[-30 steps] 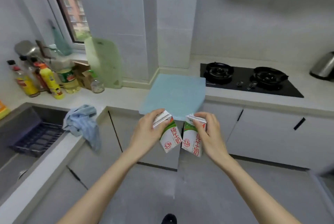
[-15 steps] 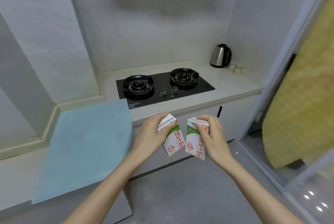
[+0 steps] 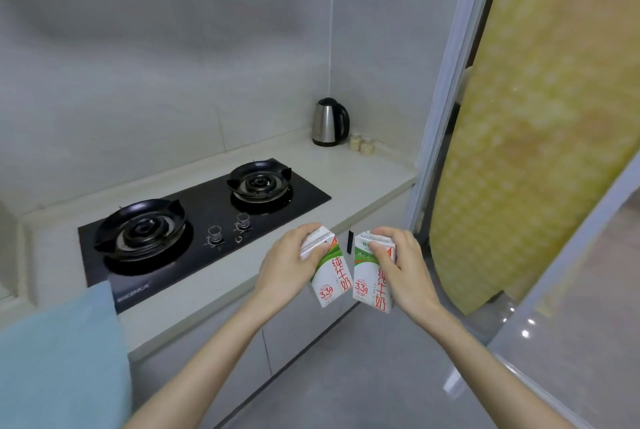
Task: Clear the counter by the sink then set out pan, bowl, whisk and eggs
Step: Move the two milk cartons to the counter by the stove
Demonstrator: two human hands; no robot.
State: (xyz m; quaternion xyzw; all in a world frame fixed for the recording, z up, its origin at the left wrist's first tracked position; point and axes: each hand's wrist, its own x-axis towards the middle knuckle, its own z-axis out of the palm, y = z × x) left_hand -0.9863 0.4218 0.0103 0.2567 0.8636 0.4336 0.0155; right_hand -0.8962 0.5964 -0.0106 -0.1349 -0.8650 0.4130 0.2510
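Cartons (image 3: pixel 331 278) held upright, tops up, in left hand (image 3: pixel 287 272), right hand (image 3: pixel 405 274)

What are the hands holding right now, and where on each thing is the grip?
The left hand grips the left milk carton around its upper end; the right hand grips the right milk carton the same way.

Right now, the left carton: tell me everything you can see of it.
The left carton is a small white box, cardboard by its look, with a green band, red Chinese characters and a red circle reading 3.3g near the bottom. It hangs in the air before the counter edge, top tilted left. The left hand grips its upper part, thumb across the front. The right carton sits close beside it; contact unclear.
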